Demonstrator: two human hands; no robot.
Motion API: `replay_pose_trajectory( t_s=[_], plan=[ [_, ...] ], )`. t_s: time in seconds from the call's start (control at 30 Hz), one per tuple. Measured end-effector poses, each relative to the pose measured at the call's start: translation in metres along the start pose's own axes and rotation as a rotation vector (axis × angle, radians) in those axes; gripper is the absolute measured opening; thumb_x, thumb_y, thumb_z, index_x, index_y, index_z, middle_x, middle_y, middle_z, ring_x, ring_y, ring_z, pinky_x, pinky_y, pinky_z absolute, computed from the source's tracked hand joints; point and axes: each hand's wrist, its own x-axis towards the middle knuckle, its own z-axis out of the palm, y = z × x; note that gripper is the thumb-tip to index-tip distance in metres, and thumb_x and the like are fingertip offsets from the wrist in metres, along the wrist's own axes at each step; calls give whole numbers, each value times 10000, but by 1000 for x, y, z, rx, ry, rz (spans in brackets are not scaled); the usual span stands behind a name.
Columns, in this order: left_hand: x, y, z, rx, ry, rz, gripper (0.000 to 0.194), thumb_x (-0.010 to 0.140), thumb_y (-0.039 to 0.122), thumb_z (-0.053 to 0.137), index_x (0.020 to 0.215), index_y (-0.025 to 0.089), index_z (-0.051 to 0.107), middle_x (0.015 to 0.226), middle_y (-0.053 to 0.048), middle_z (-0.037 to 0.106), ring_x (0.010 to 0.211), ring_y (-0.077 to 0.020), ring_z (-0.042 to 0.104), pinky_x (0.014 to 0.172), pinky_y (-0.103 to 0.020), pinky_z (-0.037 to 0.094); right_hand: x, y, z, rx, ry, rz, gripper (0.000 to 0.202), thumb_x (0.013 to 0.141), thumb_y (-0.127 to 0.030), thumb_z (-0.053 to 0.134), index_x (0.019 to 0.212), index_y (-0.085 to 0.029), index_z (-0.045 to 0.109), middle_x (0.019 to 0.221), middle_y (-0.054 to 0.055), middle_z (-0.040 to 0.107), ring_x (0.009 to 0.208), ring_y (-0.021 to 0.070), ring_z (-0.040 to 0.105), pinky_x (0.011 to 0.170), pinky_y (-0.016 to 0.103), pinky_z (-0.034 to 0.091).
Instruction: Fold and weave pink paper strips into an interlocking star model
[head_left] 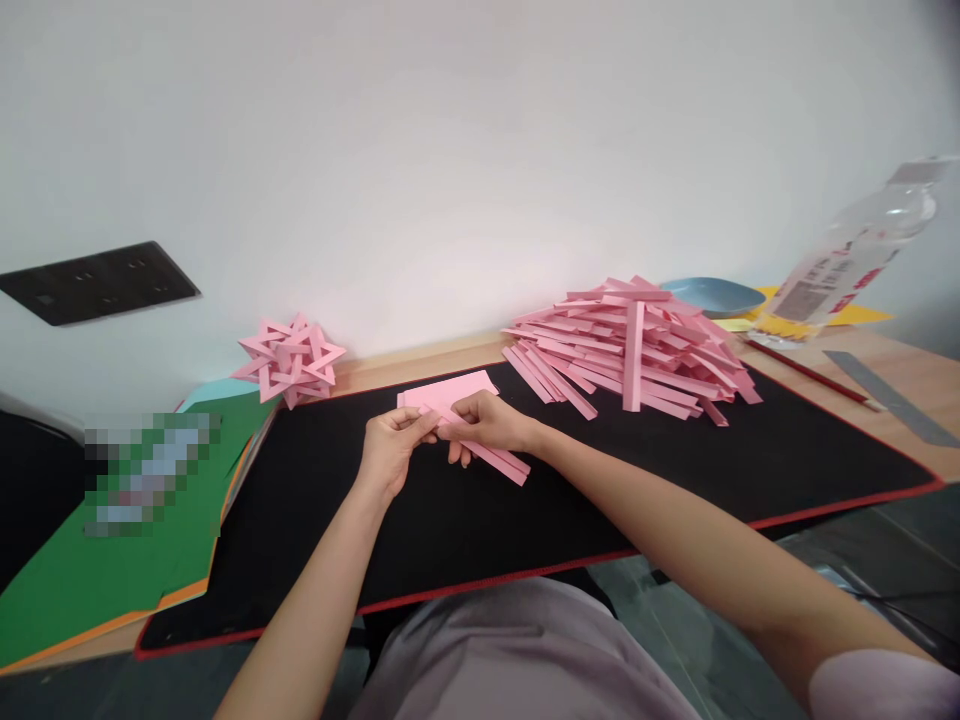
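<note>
A folded pink paper strip (495, 460) is held between my two hands above the black mat, its free end slanting down to the right. My left hand (394, 445) pinches the strip's far end between thumb and fingers. Close beside it, my right hand (487, 422) grips the same strip with the thumb on top. Just behind my hands lies a flat pink paper sheet (457, 385), partly covered by them. To the right, a heap of folded pink strips (637, 345) rests on the mat.
A pink paper star ball (291, 360) stands at the back left, near green paper sheets (150, 510). At the right are a blue dish (712, 296), a clear plastic bottle (847, 255), a dark red pencil (810, 372) and a ruler (892, 398). The mat (315, 540) has a red edge.
</note>
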Motion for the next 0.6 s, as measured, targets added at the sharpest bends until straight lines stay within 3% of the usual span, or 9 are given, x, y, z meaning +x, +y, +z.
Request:
replay_pose_trajectory(
  t_s=[0.33,0.6],
  plan=[
    [0,0,-2,4,-52,17,204,499,261,789,538,122,644,531,-27,604,491,-88,511,522,-230,415,0,-3,-1,35,-30,-18,371,713,-450,632,649,-111,495,559,46,650,429,106,586,436,209,473],
    [0,0,-3,0,-124,-52,192,542,263,773,569,110,660,585,-50,626,533,-94,518,535,-231,411,-1,-2,-1,-8,-30,-18,382,730,-470,607,713,-95,536,585,48,650,465,104,602,481,215,497]
  ],
)
